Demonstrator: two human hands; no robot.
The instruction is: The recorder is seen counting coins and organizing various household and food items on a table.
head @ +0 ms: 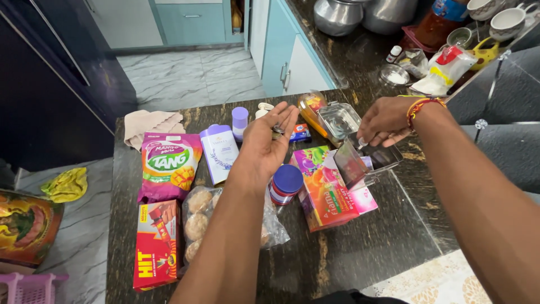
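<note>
A small round dark thing [277, 131], too small to identify, lies in the cupped palm of the left hand [267, 143], just above the centre of the frame; the fingers are loosely spread, not closed over it. The right hand [385, 121], right of centre, is well apart from the left and pinches the edge of a clear plastic container [365, 160] with a hinged lid [339, 119] standing open. Below the container lies a pink and orange box [323, 191], and just left of that stands a small jar with a blue cap [286, 183]. A clear bag of round biscuits [199, 217] shows under the left forearm. Further left lie an orange drink-mix pouch [169, 166], a red box [157, 245] and a lavender carton [219, 153]. All rest on a dark stone counter [360, 253]. A folded beige cloth [152, 124] sits at the counter's upper left corner.
</note>
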